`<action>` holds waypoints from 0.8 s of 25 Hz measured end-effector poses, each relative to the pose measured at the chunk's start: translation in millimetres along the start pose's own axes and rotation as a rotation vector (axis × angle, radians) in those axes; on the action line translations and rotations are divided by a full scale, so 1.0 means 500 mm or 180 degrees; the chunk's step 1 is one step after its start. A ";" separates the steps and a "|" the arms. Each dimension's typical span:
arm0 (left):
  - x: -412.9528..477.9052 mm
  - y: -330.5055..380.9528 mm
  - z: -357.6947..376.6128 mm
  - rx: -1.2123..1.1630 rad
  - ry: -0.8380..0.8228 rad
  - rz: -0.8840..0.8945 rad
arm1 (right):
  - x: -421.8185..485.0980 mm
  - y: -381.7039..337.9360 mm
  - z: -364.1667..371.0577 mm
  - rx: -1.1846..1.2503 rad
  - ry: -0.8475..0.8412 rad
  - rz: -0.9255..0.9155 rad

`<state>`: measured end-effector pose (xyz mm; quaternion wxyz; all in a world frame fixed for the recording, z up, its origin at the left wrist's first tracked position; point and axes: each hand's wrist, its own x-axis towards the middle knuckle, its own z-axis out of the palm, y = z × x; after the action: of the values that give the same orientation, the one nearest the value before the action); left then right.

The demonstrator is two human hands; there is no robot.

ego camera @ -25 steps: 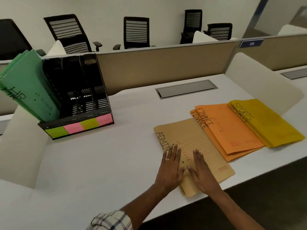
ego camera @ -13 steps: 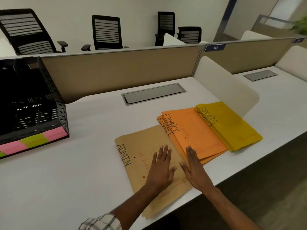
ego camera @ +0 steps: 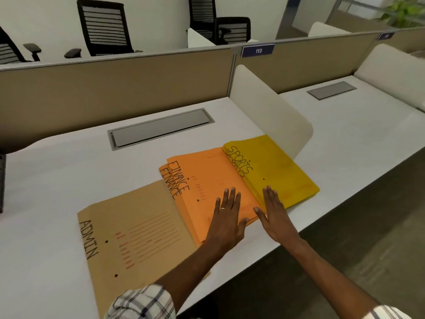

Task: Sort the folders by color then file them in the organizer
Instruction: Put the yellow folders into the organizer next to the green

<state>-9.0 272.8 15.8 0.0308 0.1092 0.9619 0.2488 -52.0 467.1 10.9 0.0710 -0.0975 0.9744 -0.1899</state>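
the orange finance folders [ego camera: 207,180] lie in a small stack near the front edge of the white desk [ego camera: 69,171], between the brown admin folder [ego camera: 138,229] on their left and the yellow sports folders [ego camera: 273,171] on their right; their left edge overlaps the brown one, and the yellow stack overlaps their right edge. the left hand [ego camera: 226,221] lies flat on the orange stack, fingers [ego camera: 232,196] straight and close together, holding nothing. the right hand [ego camera: 274,214] is also flat and spread, its fingers reaching onto the near corner of the yellow stack and its thumb beside the orange edge; it grips nothing either. these folders look like thin card, so i judge them light, a little stiff but easy to bend, and smooth enough to slide one over another. a stack of them will probably fan out if it is lifted by one corner only. the better place to take hold seems the near short edge, with thumb under and fingers on top, or both long sides together after the edges are squared. the organizer [ego camera: 1,180] shows only as a dark edge at the far left, well apart from the folders.
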 end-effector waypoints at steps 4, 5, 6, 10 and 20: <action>0.083 0.057 0.035 -0.0076 -0.0101 0.0004 | 0.037 0.095 -0.038 0.0000 0.0055 0.0148; 0.099 0.066 0.042 -0.0086 -0.0117 0.0008 | 0.047 0.115 -0.046 0.0008 0.0059 0.0185; 0.116 0.074 0.049 -0.0102 -0.0147 0.0006 | 0.057 0.138 -0.053 0.0020 0.0051 0.0230; 0.167 0.090 0.060 -0.0191 -0.0270 -0.0073 | 0.094 0.220 -0.077 -0.0071 -0.0022 0.0307; 0.234 0.136 0.085 -0.1828 0.0142 -0.1054 | 0.120 0.293 -0.046 -0.0003 -0.0203 0.0687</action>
<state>-104.8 376.9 11.1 0.0793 -0.0673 0.8576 0.5038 -137.9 595.3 -30.5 0.1220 0.0020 0.9765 -0.1775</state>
